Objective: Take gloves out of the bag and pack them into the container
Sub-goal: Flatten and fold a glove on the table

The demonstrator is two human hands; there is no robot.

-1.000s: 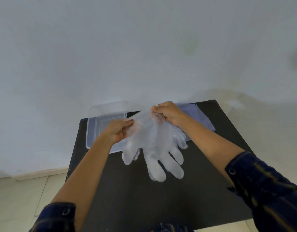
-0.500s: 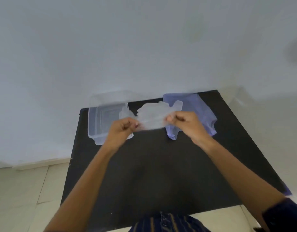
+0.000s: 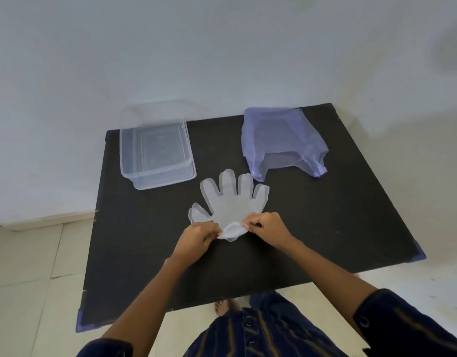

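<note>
Step in hand, by my read: folding/rolling a glove before packing. The glove (image 3: 231, 202), clear thin plastic, lies flat on the black bench (image 3: 325, 215), fingers fanned twd the far wall, roughly mid-bench, just in front of the gap btw container and bag. Left hand (image 3: 196, 237) and right hand (image 3: 267, 229) each pinch the cuff edge, w/ the cuff turned up into a small fold btw them; both hands closed on that film, not released.

Container (image 3: 158, 155), clear rectangular tub, sits far-left on bench, open, looks empty as far as I can tell. Bag (image 3: 281, 140), pale purple, thin, lies far-right, slack; can't tell if more gloves inside.

Next move prob calls for folding the glove small enough to fit, then carrying it left into the tub. Film is slippery and light, so a firm pinch needed or it springs open.

Writing/brands: none readable on glove, tub or bag.
</note>
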